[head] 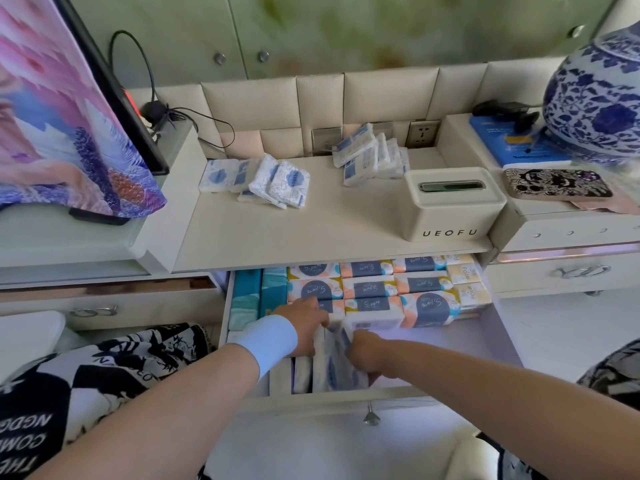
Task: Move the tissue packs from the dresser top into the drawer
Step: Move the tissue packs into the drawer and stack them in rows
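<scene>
Soft, light white-and-blue plastic-wrapped tissue packs (334,358) are being pressed into the open white drawer (346,398), lower centre, gripped by left hand (304,329) and right hand (365,353).

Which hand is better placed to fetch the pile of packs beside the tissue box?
Probably right: the right hand is on that pile's side; the left hand is farther.
</scene>
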Demonstrator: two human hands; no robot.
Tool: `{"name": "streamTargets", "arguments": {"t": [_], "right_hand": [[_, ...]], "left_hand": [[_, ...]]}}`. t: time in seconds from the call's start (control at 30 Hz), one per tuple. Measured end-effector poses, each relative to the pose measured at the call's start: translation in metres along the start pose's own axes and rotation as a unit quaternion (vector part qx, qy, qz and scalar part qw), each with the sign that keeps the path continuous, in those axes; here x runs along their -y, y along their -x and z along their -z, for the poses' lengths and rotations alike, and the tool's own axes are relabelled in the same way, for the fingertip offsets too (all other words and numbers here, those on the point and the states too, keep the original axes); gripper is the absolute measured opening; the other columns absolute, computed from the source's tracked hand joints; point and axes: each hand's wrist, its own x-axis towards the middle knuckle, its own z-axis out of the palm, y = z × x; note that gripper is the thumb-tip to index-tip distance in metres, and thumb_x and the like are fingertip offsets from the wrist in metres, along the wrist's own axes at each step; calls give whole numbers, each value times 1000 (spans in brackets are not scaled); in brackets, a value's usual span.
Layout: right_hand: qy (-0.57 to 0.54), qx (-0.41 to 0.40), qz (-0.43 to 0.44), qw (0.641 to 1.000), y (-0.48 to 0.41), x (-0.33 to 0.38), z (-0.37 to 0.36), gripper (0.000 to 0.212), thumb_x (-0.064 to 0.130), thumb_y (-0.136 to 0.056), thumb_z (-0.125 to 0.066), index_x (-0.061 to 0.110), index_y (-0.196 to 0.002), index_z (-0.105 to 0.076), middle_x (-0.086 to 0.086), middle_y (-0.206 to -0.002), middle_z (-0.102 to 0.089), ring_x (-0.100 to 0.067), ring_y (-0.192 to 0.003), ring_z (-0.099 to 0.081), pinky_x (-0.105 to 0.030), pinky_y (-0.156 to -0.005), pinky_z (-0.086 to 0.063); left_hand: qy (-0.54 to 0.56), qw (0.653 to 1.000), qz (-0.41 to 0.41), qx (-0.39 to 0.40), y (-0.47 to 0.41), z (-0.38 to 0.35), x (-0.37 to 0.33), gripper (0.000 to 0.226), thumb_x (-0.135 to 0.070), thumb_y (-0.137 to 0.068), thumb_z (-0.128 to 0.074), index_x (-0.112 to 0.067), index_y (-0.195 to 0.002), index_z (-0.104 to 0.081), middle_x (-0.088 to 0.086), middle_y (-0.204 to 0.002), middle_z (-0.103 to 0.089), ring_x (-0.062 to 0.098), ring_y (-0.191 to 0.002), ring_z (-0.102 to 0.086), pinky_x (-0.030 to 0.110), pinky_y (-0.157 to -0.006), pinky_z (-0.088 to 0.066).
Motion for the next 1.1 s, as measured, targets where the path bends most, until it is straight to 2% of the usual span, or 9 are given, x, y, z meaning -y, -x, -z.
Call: {"name": "streamTargets", "arguments": {"t": [0.13,0.3,0.4,0.53,0.67,0.77,0.87,0.97,1.1], "right_hand": [[-181,147,8,972,-7,9,1,40,17,-96,-41,5,-133,-49,-18,-135,-51,-32,-108,-62,-52,-96,-53],[-162,87,17,983,-21,17,-3,31,21,-102,-37,5,-124,-52,-15,-121,-59,-35,-99,-67,-49,-87,-58],[-182,138,46,972,-21,21,-10,31,18,-102,-37,17,-123,-59,-13,-120,-63,-33,-104,-67,-45,-85,-58],[-119,69,22,990,-24,29,-15,30,28,-101,-39,11,-120,-54,-12,-115,-63,-32,-92,-69,-42,-76,-60],[-73,22,-22,997,-32,45,-27,33,17,-101,-37,-1,-117,-60,-18,-110,-69,-33,-85,-73,-34,-54,-58],[-20,24,-12,999,-28,52,-23,33,21,-101,-39,1,-119,-58,-13,-114,-66,-27,-73,-69,-37,-65,-59],[86,3,-12,996,-16,58,-7,27,29,-100,-47,5,-110,-53,-8,-108,-67,-26,-82,-71,-38,-70,-60],[153,-30,-7,988,-3,67,13,33,29,-101,-45,5,-122,-49,-8,-105,-70,-26,-86,-71,-42,-82,-59],[127,-68,50,988,14,85,54,31,29,-98,-49,5,-116,-56,-7,-95,-72,-25,-74,-72,-37,-74,-60]], "left_hand": [[-5,1000,14,9,7,-10,5,69,-33,-83,-71,-27,-143,-37,5,-147,-30,27,-131,-41,44,-94,-48],[44,997,8,-63,13,-19,16,70,-28,-84,-70,-25,-144,-35,4,-144,-28,25,-134,-32,44,-99,-44],[85,993,14,-75,18,-25,20,75,-30,-85,-71,-27,-147,-28,2,-146,-27,24,-134,-32,43,-104,-43],[105,990,14,-89,22,-27,24,76,-39,-86,-70,-28,-149,-28,1,-145,-28,23,-134,-34,41,-103,-43],[51,997,14,-64,24,-30,25,80,-42,-83,-72,-23,-148,-29,2,-145,-29,24,-134,-31,43,-103,-44],[51,998,19,-38,21,-24,26,78,-42,-84,-70,-23,-148,-31,3,-147,-30,25,-135,-33,44,-104,-42],[57,997,28,-42,19,-5,31,69,-44,-86,-66,-27,-146,-36,2,-145,-34,24,-134,-37,43,-101,-44],[89,992,32,-80,17,25,36,55,-42,-89,-62,-29,-139,-45,2,-137,-42,24,-123,-48,40,-96,-46],[164,977,37,-135,10,66,47,50,-41,-91,-61,-29,-137,-46,-1,-135,-45,22,-118,-50,40,-100,-44]]}}
